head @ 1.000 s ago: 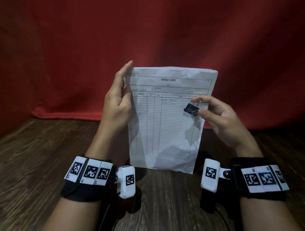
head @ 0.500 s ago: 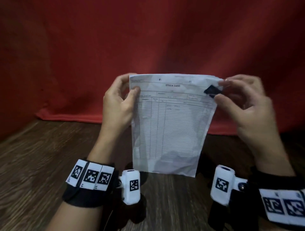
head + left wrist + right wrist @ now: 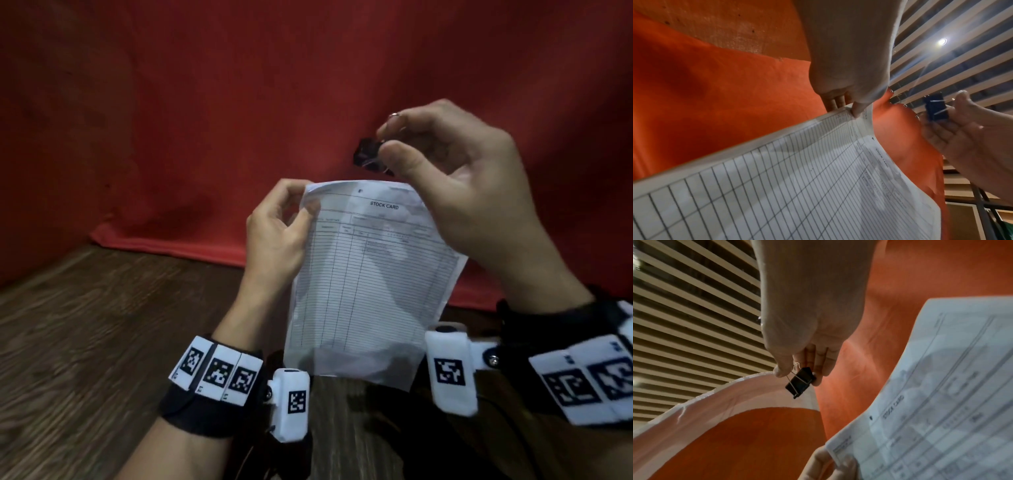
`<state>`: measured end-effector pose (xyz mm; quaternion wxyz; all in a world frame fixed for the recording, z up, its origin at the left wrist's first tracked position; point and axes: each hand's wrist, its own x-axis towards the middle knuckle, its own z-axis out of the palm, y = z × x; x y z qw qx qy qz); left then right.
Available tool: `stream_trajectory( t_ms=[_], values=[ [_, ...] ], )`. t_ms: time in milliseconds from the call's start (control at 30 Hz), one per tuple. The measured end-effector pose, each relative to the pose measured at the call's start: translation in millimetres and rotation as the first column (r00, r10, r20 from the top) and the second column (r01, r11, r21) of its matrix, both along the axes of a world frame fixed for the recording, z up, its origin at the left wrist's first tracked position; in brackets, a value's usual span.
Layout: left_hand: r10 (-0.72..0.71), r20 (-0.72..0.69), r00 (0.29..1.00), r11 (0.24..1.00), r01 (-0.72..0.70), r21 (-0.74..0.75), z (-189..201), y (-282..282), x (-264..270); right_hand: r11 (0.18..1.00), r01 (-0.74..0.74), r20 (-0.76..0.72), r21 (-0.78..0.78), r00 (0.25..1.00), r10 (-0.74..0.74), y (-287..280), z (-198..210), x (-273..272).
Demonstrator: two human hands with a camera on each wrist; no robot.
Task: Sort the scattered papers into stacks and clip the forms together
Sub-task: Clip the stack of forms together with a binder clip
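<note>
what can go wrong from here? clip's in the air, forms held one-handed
1. The left hand pinches only the top-left corner of the forms, so they sag and the sheets could fan out of line before clipping.
2. The right hand pinches the clip by its wire handles; it may slip or snap shut early.
3. The clip sits above the top edge, off the paper, so it may bite crooked.

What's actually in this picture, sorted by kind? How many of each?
Hands: 2, the left hand and the right hand
Stock card forms: 1 stack; sheets cannot be counted
Black binder clips: 1
Red cloth backdrops: 1
Wooden tables: 1
Total: 6
</note>
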<state>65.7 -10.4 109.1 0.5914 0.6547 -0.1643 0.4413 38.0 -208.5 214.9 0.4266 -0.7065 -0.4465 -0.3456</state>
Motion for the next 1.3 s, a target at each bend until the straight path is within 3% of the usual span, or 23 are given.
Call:
stream_trajectory(
  t_ms=[300,567,867,1067,1300],
  values=[
    [-0.001,0.014,1.000,1.000,0.001,-0.028,-3,0,3,0.976,0.057,0.011,-0.208,0.998,-0.056,32,-4,52],
    [-0.024,0.010,1.000,0.997,0.025,-0.078,-5,-3,4,0.941,0.091,0.039,-0.327,0.996,-0.082,30,0,61],
    [-0.027,-0.019,0.999,0.991,0.025,-0.129,-1,-10,-5,0.961,0.022,-0.043,-0.276,0.998,-0.035,41,-11,63],
    [0.060,-0.017,0.998,0.998,-0.060,0.029,0,-5,-4,0.967,0.000,-0.087,-0.255,0.996,-0.023,38,-12,64],
    [0.040,-0.030,0.999,0.998,-0.039,0.045,-1,-3,-2,0.974,-0.003,-0.107,-0.228,0.994,-0.022,40,-18,65]
  ],
)
